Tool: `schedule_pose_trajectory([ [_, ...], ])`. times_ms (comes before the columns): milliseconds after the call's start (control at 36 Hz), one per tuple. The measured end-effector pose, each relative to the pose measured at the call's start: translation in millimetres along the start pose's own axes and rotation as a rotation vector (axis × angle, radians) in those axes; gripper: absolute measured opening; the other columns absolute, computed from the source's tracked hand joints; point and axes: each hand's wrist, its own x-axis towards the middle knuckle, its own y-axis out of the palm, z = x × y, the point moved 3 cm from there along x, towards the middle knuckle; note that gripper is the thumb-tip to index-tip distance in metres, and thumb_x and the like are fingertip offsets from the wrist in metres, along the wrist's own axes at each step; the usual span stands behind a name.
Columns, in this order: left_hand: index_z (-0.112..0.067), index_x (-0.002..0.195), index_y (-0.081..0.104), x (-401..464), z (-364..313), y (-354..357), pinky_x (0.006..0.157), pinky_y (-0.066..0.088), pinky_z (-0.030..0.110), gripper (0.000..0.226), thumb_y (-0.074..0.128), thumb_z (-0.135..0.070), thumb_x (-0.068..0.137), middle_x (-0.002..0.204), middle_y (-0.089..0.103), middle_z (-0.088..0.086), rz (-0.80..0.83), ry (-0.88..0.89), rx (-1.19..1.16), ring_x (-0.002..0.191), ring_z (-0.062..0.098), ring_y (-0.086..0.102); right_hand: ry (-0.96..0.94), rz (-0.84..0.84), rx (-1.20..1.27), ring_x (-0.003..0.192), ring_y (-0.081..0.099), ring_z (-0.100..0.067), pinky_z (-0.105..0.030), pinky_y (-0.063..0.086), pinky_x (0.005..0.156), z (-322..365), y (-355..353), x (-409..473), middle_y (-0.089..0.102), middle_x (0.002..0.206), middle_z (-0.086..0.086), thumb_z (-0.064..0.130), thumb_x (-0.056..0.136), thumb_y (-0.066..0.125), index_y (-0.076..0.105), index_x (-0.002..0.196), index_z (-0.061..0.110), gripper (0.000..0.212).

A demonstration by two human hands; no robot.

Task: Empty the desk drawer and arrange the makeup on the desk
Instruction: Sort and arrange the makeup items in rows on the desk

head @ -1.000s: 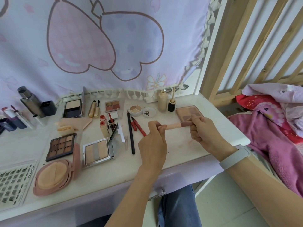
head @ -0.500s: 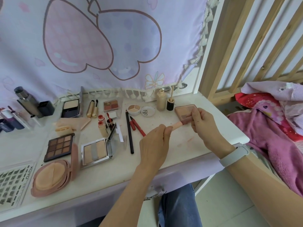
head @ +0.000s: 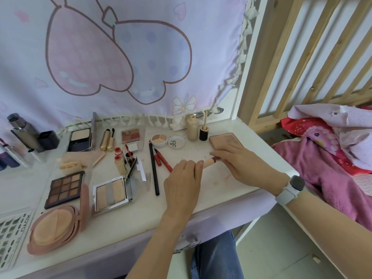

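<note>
Hands have closed together: my left hand and right hand now pinch the lip tube nearly capped, lower over the table, ready to be laid down.

Lip tube ends hidden under fingers; lash sheet cut off left.

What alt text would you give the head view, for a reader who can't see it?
Both hands hold a small pink makeup tube just above a white desk: the left hand grips one end, the right hand pinches the darker end. To the left lie open palettes, a black pencil, a round powder compact, and bottles stand along a lilac curtain.
</note>
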Motion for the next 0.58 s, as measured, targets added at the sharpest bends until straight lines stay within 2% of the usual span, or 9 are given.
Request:
schedule_pose_trajectory([
  [83,-0.009,0.064,0.054,-0.2,-1.6,0.1,0.039,0.028,0.027,0.033,0.056,-0.027,0.092,0.057,0.048,0.004,0.003,0.007,0.032,0.049,0.017,0.036,0.021,-0.070,0.046,0.094,0.059,-0.029,-0.044,0.051,0.076,2.4,0.6,-0.2,0.064,0.103,-0.009,0.011,0.088,0.061,0.067,0.098,0.003,0.014],
  [139,-0.009,0.063,0.053,-0.1,-1.7,-0.7,0.039,0.027,0.027,0.033,0.056,-0.026,0.092,0.057,0.047,0.004,-0.012,0.010,0.024,0.049,0.017,0.036,0.072,-0.118,0.079,0.094,0.058,-0.029,-0.043,0.051,0.078,1.4,1.2,1.0,0.061,0.105,-0.009,0.010,0.083,0.068,0.063,0.093,0.002,0.014],
  [222,-0.010,0.062,0.053,0.1,-1.8,-2.8,0.038,0.025,0.025,0.036,0.050,-0.029,0.093,0.055,0.046,0.003,-0.054,0.019,0.006,0.048,0.016,0.034,0.087,-0.141,0.054,0.113,0.052,-0.030,-0.036,0.041,0.098,0.3,1.7,2.3,0.056,0.121,-0.011,0.013,0.078,0.073,0.059,0.109,0.003,0.036],
  [278,-0.009,0.062,0.054,0.3,-1.5,-3.0,0.038,0.025,0.025,0.037,0.050,-0.030,0.093,0.055,0.046,0.002,-0.076,0.027,-0.005,0.048,0.015,0.034,0.044,-0.087,-0.005,0.123,0.045,-0.028,-0.039,0.036,0.104,0.4,3.3,1.5,0.050,0.131,-0.011,0.015,0.082,0.069,0.052,0.126,0.003,0.049],
  [306,-0.009,0.063,0.054,0.2,-1.0,-2.8,0.038,0.025,0.025,0.036,0.051,-0.030,0.092,0.055,0.046,0.002,-0.079,0.030,-0.005,0.048,0.015,0.034,0.021,-0.065,-0.033,0.125,0.044,-0.028,-0.042,0.036,0.104,0.0,4.5,1.4,0.049,0.134,-0.012,0.014,0.085,0.066,0.052,0.129,0.003,0.047],
  [389,-0.009,0.062,0.054,-0.3,-0.5,-1.7,0.038,0.025,0.025,0.034,0.055,-0.028,0.091,0.055,0.047,0.002,-0.074,0.039,0.011,0.048,0.015,0.036,-0.002,-0.076,-0.026,0.119,0.051,-0.032,-0.048,0.044,0.094,-1.0,6.4,1.2,0.054,0.129,-0.015,0.006,0.088,0.062,0.064,0.112,0.000,0.026],
  [472,-0.009,0.063,0.055,-0.9,-1.0,-1.3,0.038,0.025,0.026,0.037,0.048,-0.032,0.092,0.056,0.047,0.002,-0.066,0.044,0.007,0.049,0.016,0.038,0.012,-0.166,-0.013,0.101,0.060,-0.033,-0.036,0.048,0.083,-1.8,3.3,1.3,0.060,0.115,-0.015,0.005,0.077,0.072,0.066,0.092,0.000,0.016],
  [528,-0.009,0.063,0.055,-0.4,-1.1,-1.7,0.039,0.024,0.025,0.037,0.046,-0.031,0.092,0.056,0.047,0.002,-0.070,0.037,0.013,0.049,0.016,0.036,0.034,-0.178,-0.028,0.105,0.057,-0.031,-0.032,0.045,0.084,-4.2,5.4,1.0,0.057,0.119,-0.013,0.010,0.073,0.076,0.063,0.101,0.003,0.031],
  [583,-0.008,0.064,0.055,-0.5,0.1,-0.8,0.040,0.025,0.026,0.034,0.054,-0.027,0.092,0.057,0.047,0.003,-0.066,0.009,0.004,0.050,0.016,0.036,0.036,-0.136,-0.029,0.118,0.049,-0.029,-0.033,0.041,0.090,-5.0,10.0,0.1,0.051,0.130,-0.011,0.014,0.078,0.072,0.056,0.122,0.005,0.048],
])
